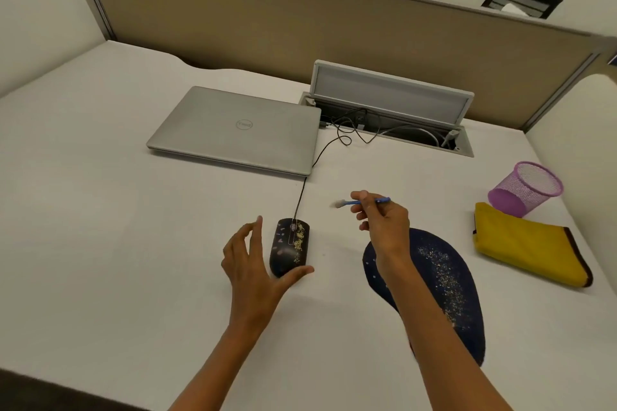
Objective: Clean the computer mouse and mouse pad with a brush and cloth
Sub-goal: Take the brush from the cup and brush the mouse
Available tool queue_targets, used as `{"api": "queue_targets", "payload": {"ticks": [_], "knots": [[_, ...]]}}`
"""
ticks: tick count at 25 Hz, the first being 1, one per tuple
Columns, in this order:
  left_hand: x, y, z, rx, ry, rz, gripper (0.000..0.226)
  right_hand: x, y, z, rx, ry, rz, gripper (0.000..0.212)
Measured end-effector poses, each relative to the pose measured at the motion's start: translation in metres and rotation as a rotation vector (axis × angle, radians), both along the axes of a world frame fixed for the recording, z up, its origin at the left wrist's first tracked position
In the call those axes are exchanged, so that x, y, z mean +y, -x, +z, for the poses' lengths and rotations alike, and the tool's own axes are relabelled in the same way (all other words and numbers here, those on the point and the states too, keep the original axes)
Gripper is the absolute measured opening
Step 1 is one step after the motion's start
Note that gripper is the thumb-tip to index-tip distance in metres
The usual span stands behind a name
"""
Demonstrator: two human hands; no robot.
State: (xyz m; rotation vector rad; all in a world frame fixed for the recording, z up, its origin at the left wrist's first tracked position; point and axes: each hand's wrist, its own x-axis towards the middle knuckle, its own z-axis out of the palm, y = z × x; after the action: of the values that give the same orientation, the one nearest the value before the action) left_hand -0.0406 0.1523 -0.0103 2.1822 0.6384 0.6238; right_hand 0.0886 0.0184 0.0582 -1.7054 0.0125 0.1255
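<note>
Little looks done: the mouse pad [444, 280] nearest is crumb-strewn, the left hand [253, 264], fingers spread wide, cups the equally crumbed mouse [289, 245], the right hand [384, 223] pinches the brush [362, 202] above the desk, and the yellow cloth [527, 243] lies unused.

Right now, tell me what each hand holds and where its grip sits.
The right hand pinches the blue brush mid-handle, bristles pointing left. The left hand holds nothing, open beside the mouse.

L hand [253, 264] spread — R hand [384, 223] pinching.
</note>
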Motion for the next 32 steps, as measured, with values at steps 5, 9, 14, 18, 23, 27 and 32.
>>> {"api": "queue_targets", "payload": {"ticks": [5,9,14,18,23,27,32], "knots": [[0.013,0.000,-0.025,0.187,-0.015,-0.052,0.118,0.026,-0.001,-0.016,0.098,0.072,0.095,0.021],[0.014,-0.001,-0.028,0.170,-0.061,-0.060,0.098,0.032,-0.001,-0.023,0.131,0.099,0.114,0.019],[0.014,-0.002,-0.030,0.151,-0.078,-0.038,0.086,0.034,0.000,-0.030,0.196,0.135,0.180,0.024],[0.014,-0.002,-0.029,0.149,-0.071,-0.051,0.083,0.029,-0.003,-0.033,0.124,0.193,0.076,0.025],[0.015,-0.002,-0.031,0.149,-0.085,-0.058,0.081,0.028,0.000,-0.030,0.127,0.170,0.212,0.026],[0.015,-0.002,-0.031,0.148,-0.080,-0.059,0.079,0.025,-0.001,-0.034,0.100,0.210,0.103,0.028],[0.014,-0.002,-0.032,0.152,-0.081,-0.054,0.080,0.025,0.003,-0.033,0.148,0.152,0.203,0.025]]}}
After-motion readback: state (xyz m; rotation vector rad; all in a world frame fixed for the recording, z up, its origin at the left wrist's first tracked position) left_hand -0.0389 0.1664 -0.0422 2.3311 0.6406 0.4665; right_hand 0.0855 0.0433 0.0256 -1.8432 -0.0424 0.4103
